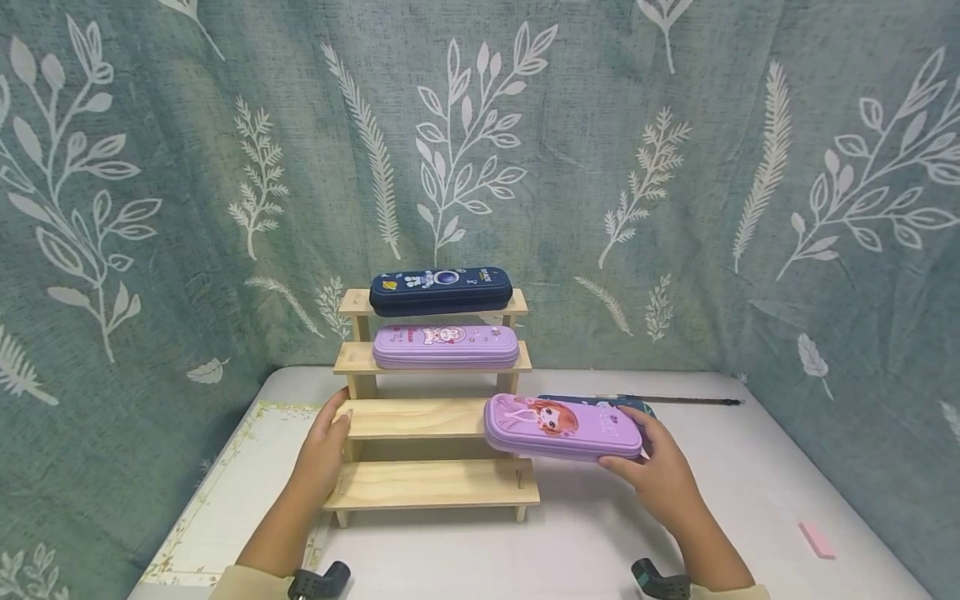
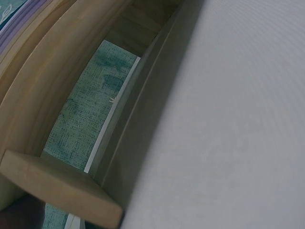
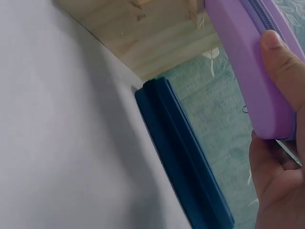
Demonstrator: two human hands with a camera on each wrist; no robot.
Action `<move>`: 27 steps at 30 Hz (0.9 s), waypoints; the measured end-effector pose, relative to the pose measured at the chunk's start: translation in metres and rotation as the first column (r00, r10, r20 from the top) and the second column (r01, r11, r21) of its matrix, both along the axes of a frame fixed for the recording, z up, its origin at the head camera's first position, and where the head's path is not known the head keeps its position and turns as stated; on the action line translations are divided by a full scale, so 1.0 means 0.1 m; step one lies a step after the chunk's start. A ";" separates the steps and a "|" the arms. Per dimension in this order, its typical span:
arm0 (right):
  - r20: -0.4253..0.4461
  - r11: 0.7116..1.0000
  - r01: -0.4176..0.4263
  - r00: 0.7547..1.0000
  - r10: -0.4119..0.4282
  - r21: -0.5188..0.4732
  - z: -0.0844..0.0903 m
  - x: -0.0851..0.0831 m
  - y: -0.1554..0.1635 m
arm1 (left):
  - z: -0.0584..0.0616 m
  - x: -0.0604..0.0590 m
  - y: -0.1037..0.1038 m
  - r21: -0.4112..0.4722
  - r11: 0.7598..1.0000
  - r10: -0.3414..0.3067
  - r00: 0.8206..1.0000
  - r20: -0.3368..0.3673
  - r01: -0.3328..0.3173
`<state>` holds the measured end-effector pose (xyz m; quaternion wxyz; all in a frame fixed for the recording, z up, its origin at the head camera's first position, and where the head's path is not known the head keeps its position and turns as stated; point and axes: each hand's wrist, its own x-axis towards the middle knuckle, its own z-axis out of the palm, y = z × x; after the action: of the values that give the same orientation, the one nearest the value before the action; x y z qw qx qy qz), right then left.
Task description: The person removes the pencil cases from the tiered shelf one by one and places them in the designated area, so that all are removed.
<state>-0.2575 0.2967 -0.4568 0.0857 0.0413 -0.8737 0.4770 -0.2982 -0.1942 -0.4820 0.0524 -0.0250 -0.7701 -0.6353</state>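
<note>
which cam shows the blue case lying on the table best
Right wrist: the blue case shows uncovered there, though the picture's lower edge cuts it off. The head view shows only strips behind the held purple case and right hand; the left wrist view doesn't show it.

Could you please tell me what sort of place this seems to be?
Probably a makeshift indoor tabletop workspace, though its wider purpose isn't clear: leaf-patterned cloth surrounds the back and sides of a white table, where a small wooden rack holds two pencil cases.
</note>
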 end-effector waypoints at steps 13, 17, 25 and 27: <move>0.048 0.998 0.052 0.997 -0.054 0.038 -0.12 0.00 0.30 | 0.00 0.01 -0.01 -0.020 1.000 -0.006 1.000 -0.012 0.006; 0.032 0.996 0.068 0.997 -0.070 0.057 -0.15 0.00 0.40 | 0.00 0.01 0.00 -0.013 1.000 -0.005 1.000 -0.015 0.005; 0.031 0.990 0.110 0.993 -0.113 0.094 -0.22 -0.02 0.57 | -0.02 0.01 0.01 0.011 1.000 -0.004 1.000 -0.005 0.004; 0.047 0.988 0.118 0.991 -0.123 0.097 -0.24 -0.03 0.60 | -0.02 0.00 0.01 0.009 1.000 -0.003 1.000 -0.007 0.003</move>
<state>-0.2605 0.3563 -0.4805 0.0891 -0.0204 -0.8981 0.4301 -0.2977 -0.1937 -0.4843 0.0541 -0.0280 -0.7671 -0.6387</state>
